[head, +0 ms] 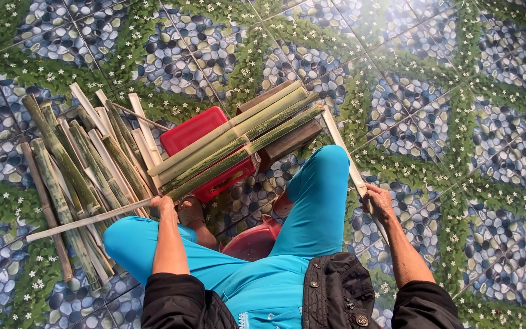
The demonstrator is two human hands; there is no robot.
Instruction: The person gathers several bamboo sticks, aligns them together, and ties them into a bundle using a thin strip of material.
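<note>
1. Nearest the camera sit a dark jacket [336, 292] with round metal buttons and smooth turquoise trousers [312, 207], the knees spread apart.
2. Between the legs, behind both sets of fingers, shows the curved rim of a dull red stool [252, 240].
3. The left hand [164, 206] has its fingers curled shut around a long, pale, flat bamboo strip [86, 220], which runs away from the fingertips to the left and low across the floor.
4. The right hand [377, 198] is clenched around a second pale bamboo slat [343, 152]. It rises from the fingers up and to the left, and a short end pokes out below the fist.
5. Just beyond the left fingers, a bare foot in a brown sandal [191, 213] rests on the floor.
6. Just beyond the left fingers, a red plastic crate [196, 131] carries a bundle of long split bamboo poles [238, 137]. They are green and cream, streaked and jointed, laid slanting across it. A dark wooden block [290, 141] lies under their far end.
7. Left of the left fingers lies a loose heap of bamboo lengths [74, 164], mottled green outside and pale on the split faces.
8. Everything rests on a glossy tiled floor [445, 109] printed with blue-grey pebbles, green leaves and small white flowers; bright light glares on its far part.
</note>
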